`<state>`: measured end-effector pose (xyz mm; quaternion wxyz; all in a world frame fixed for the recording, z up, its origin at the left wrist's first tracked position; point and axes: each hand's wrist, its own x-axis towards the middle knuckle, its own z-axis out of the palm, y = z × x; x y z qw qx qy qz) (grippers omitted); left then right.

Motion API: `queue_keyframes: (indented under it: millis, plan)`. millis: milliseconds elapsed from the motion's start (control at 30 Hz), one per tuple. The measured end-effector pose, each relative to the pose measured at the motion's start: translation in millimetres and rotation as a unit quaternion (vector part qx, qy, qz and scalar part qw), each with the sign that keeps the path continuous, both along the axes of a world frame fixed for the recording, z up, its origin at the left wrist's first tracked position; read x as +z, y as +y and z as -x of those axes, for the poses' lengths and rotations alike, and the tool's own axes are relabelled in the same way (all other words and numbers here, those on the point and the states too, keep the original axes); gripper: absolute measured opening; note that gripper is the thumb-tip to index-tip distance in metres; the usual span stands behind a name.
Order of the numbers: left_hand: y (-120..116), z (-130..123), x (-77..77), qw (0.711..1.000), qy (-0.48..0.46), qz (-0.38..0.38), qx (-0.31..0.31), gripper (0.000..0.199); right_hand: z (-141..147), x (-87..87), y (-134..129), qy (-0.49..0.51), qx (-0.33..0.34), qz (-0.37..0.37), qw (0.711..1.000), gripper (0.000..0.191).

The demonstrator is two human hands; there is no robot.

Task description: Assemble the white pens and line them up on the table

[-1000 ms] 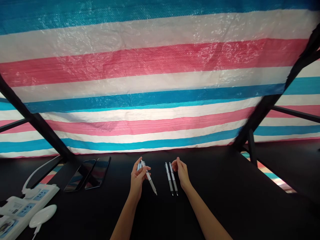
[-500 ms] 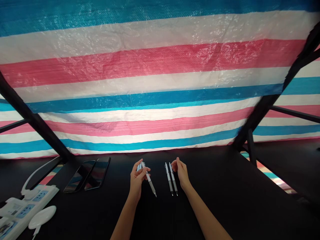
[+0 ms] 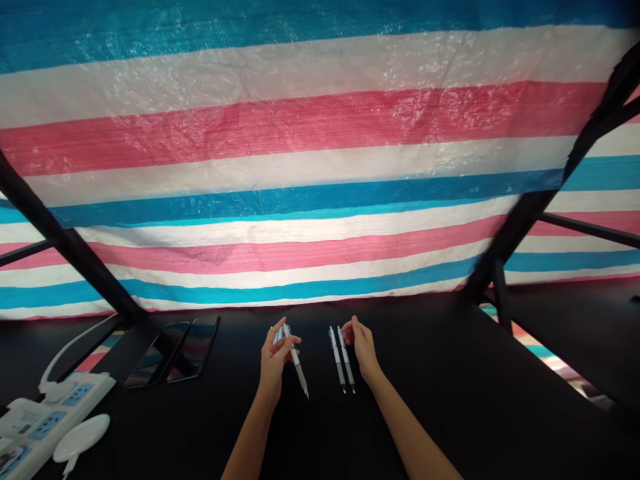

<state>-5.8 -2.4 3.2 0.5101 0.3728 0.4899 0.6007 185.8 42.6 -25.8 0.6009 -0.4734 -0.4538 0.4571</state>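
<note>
My left hand [image 3: 276,352] is closed on a white pen with a grey grip [image 3: 299,371], its tip pointing toward me. Something white and shiny shows behind the fingers of that hand, too small to make out. To the right, two similar pens lie side by side on the black table: the left one [image 3: 337,360] and the right one [image 3: 346,360]. My right hand [image 3: 364,347] rests on its edge just beside the right pen, its fingers curled, with the fingertips near the pen's upper end; whether they touch it is unclear.
Two dark phones [image 3: 157,355] [image 3: 196,348] lie on the table at the left. A white power strip [image 3: 60,413] and a round white charger [image 3: 83,438] are at the lower left. Black frame bars and a striped sheet [image 3: 300,200] stand behind.
The pen in my left hand has swung slightly, its tip now a little further left and lower. My right hand and the two lying pens look almost unchanged.
</note>
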Motion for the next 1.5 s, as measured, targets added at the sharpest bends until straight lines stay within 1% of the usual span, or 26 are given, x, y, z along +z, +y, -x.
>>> queue_keyframes:
  millis: [200,367,567,800,900,967,1000,1033,1100,1200,1333,1500]
  plan:
    - [0.0,-0.1,0.4,1.000,0.001,0.006,-0.007,0.065,0.0,0.4,-0.4,0.010,0.005,0.009,1.000,0.056]
    - [1.5,0.3,-1.0,1.000,0.026,0.015,-0.008,0.065,-0.1,-2.3,1.0,0.019,0.008,0.015,1.000,0.056]
    - [3.7,1.3,-2.5,0.999,0.036,0.014,-0.010,0.066,-0.4,-2.0,1.5,0.017,0.008,0.014,1.000,0.057]
    - [2.6,3.4,-3.4,0.998,0.054,0.012,-0.014,0.062,-0.3,-2.4,1.2,0.007,0.009,0.009,1.000,0.057]
    - [3.2,7.9,-4.6,0.996,0.086,-0.014,0.001,0.070,-0.3,-2.1,0.8,0.001,0.010,0.010,1.000,0.056]
    - [5.4,13.3,-7.0,0.991,0.123,-0.036,0.026,0.077,-0.2,-1.9,0.6,0.000,0.008,0.009,1.000,0.056]
    - [6.9,16.5,-8.7,0.988,0.144,-0.041,0.041,0.077,-0.2,-1.8,0.7,0.001,0.008,0.008,1.000,0.056]
    - [8.5,19.6,-10.6,0.984,0.163,-0.040,0.059,0.073,-0.2,-1.9,0.8,0.002,0.008,0.007,1.000,0.056]
    - [11.3,24.9,-14.5,0.975,0.203,-0.028,0.083,0.057,-0.3,-2.2,1.1,0.003,0.010,0.007,1.000,0.056]
    - [13.0,27.7,-18.5,0.956,0.279,-0.027,0.082,0.042,-0.4,-2.9,1.4,0.003,0.012,0.007,1.000,0.056]
    - [10.8,23.8,-21.1,0.915,0.395,-0.056,0.063,0.036,-0.3,-2.5,0.6,0.005,0.013,0.007,1.000,0.056]
    - [8.4,22.5,-25.8,0.856,0.503,-0.093,0.069,0.026,0.0,-1.4,-0.1,0.005,0.012,0.006,1.000,0.055]
